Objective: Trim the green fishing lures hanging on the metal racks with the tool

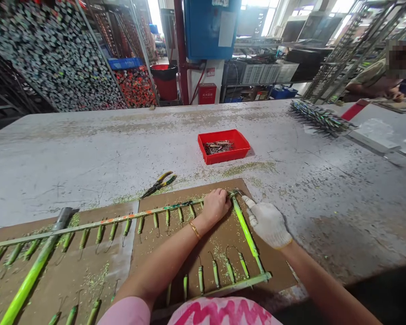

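At my far left a long green stick (34,271) with a grey end lies slantwise across a sheet of brown cardboard (71,275) that covers the near edge of the counter (88,153). Over it runs the long top rail of the green frame (248,232), which lies flat on the cardboard, with small green pegs (155,220) on wire hooks in a row under the rail and more of them along the bottom rail near my body. Green flakes are scattered over the cardboard.

Behind the rail, on the bare counter, a pair of pliers (159,183) with yellow-and-green handles lies shut.

My left hand (215,206), bare with a gold bangle on the wrist, sits on the top rail just short of the frame's far right corner, fingers curled together into a fist over it.

Farther back stands a red tray (223,145) with small dark metal pieces in it.

My right hand (267,221) wears a white glove and rests beside the frame's side bar, its forefinger stretched out to the corner; whether the other fingers grip the bar I cannot tell.

Far right on the counter lies a bundle of dark sticks (320,117), and beyond it another person (372,79) leans over a table.
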### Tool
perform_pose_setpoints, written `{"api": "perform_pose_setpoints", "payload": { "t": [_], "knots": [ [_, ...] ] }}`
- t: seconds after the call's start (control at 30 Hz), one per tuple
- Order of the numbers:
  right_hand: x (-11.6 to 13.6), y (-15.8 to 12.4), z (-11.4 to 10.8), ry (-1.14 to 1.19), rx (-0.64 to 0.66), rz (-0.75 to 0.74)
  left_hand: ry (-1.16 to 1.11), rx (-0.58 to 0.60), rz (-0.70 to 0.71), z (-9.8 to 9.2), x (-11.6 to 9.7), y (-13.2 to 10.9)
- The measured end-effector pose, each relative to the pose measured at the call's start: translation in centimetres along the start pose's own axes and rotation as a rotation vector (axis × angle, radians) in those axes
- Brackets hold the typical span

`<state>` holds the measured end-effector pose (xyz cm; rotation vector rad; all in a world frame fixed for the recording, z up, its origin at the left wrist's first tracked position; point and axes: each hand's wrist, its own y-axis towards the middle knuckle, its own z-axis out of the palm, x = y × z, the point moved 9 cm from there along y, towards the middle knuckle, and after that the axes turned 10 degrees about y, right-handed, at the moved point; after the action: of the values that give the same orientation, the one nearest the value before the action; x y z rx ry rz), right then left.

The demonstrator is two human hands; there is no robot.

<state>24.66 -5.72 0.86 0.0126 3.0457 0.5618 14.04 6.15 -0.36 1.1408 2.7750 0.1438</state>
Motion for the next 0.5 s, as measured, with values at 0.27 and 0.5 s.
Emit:
{"api": "perform_pose_setpoints", "payload": {
  "t": [0.27, 0.5],
  "knots": [
    [-0.2, -0.3, -0.2, 0.058, -0.049, 0.030, -0.005, -0.042, 0.130, -0.5, -1.4, -0.5],
    [-1.7, 0.2, -2.3, 0.199, -0.183, 0.105, -0.121, -0.045, 0.028, -0.8, -0.2, -0.2]
  ]
}}
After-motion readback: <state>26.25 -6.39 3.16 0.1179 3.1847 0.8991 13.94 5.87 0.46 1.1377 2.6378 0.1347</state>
